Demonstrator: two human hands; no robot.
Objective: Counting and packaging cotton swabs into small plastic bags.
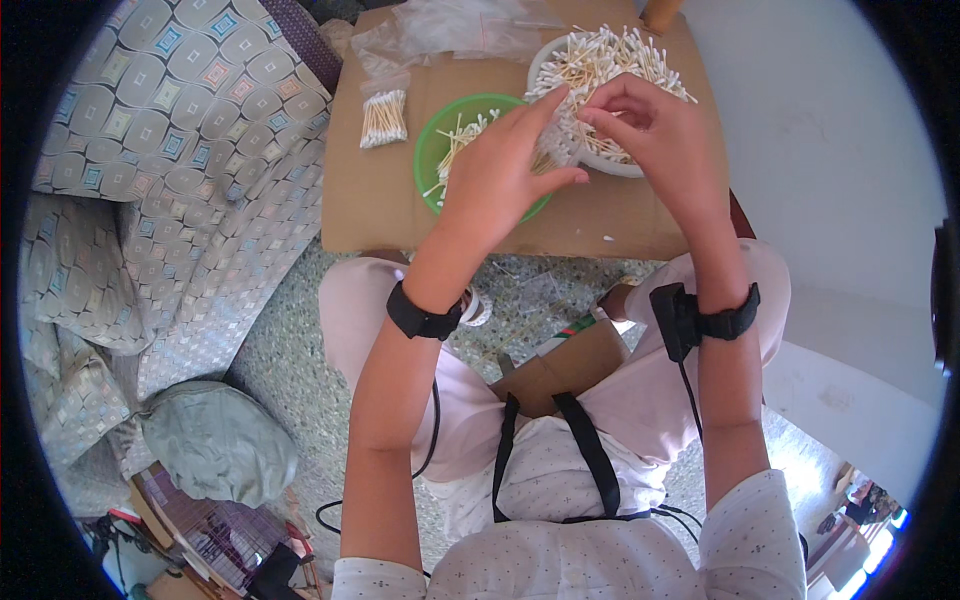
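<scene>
My left hand [497,170] holds a small clear plastic bag [562,143] above the gap between two bowls, fingers on its far side and thumb toward me. Some pale sticks seem to show through the film. At the bag's upper edge, my right hand [655,125] is closed in a pinch; its fingertips partly hide what they grip. Under my left hand sits a green bowl [424,160] with a loose layer of cotton swabs [463,140]. Beneath my right hand, a white bowl [622,169] is heaped with more cotton swabs [625,55].
A filled bag of cotton swabs [384,120] lies left of the green bowl. Empty clear bags [460,30] are spread along the far side of the cardboard-covered table [370,215]. A white wall [820,150] borders the right; patterned fabric [200,140] hangs at the left.
</scene>
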